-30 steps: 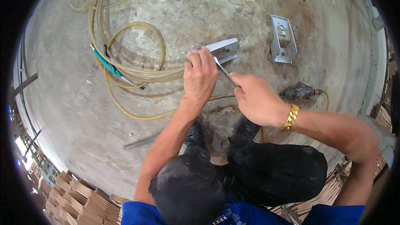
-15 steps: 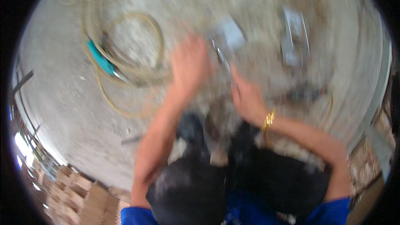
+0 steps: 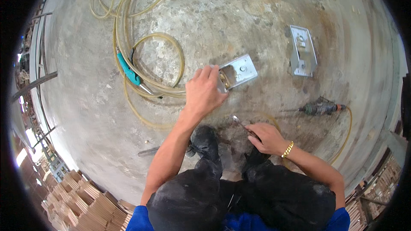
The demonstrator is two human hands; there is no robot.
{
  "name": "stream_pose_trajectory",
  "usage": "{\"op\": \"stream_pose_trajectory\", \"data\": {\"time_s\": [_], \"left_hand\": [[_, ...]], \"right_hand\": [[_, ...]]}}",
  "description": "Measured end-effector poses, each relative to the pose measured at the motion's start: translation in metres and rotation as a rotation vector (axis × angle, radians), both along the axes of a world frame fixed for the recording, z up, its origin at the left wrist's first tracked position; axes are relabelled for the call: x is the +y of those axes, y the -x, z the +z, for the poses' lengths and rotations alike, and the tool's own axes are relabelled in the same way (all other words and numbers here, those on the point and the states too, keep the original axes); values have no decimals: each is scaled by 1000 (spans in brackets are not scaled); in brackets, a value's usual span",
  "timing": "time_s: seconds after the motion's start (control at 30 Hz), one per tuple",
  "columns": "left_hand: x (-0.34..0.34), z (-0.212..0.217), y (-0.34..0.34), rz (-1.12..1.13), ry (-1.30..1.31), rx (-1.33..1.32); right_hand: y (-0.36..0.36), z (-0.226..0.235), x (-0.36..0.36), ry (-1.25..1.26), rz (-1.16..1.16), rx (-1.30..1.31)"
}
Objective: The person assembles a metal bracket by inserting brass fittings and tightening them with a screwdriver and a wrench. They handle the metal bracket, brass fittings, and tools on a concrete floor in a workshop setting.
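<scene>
My left hand (image 3: 204,90) is closed over the left end of a shiny bent metal bracket (image 3: 246,69) on the concrete floor. The fingers hide part of that end, and a brass-coloured piece (image 3: 224,79) shows inside it, next to the fingertips. Lower and to the right, my right hand (image 3: 266,137), with a gold bracelet at the wrist, grips a slim wrench (image 3: 240,122). Its silver head points up and left, apart from the bracket, while the palm covers the handle's far end.
A second metal bracket (image 3: 303,55) stands at the far right. Below it lies a dark air tool (image 3: 321,108) with a yellowish hose. To the left, a teal air blow gun (image 3: 127,68) rests among coiled clear hoses (image 3: 183,57). Wooden pieces (image 3: 85,201) are stacked at lower left.
The wrench has moved down and away from the bracket with my right hand. My left hand now holds the bracket's end. The view has shifted and sharpened.
</scene>
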State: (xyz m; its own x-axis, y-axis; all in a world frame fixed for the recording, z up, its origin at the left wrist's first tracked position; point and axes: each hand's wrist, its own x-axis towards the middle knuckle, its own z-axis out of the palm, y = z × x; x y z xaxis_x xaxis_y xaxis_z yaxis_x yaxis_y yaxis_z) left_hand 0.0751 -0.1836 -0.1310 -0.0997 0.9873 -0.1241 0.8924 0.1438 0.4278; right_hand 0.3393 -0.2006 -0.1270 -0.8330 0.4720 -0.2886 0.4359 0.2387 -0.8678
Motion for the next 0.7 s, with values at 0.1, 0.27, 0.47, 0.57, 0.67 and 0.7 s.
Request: {"op": "stream_pose_trajectory", "data": {"time_s": [0.1, 0.27, 0.47, 0.57, 0.67, 0.7], "left_hand": [[-11, 12, 0, 37, -88, -3], [-12, 31, 1, 102, -209, 61], [-13, 38, -2, 129, -251, 61], [-18, 39, -2, 157, -280, 71], [-20, 38, -3, 164, -306, 63], [-20, 39, -3, 167, -310, 55]], "right_hand": [[19, -1, 9, -338, -130, 265], [83, 32, 82, -235, -359, 272], [146, 42, 101, -430, -160, 63], [145, 44, 104, -308, -110, 3], [145, 45, 103, -272, -104, 52], [145, 45, 103, -265, -110, 84]]}}
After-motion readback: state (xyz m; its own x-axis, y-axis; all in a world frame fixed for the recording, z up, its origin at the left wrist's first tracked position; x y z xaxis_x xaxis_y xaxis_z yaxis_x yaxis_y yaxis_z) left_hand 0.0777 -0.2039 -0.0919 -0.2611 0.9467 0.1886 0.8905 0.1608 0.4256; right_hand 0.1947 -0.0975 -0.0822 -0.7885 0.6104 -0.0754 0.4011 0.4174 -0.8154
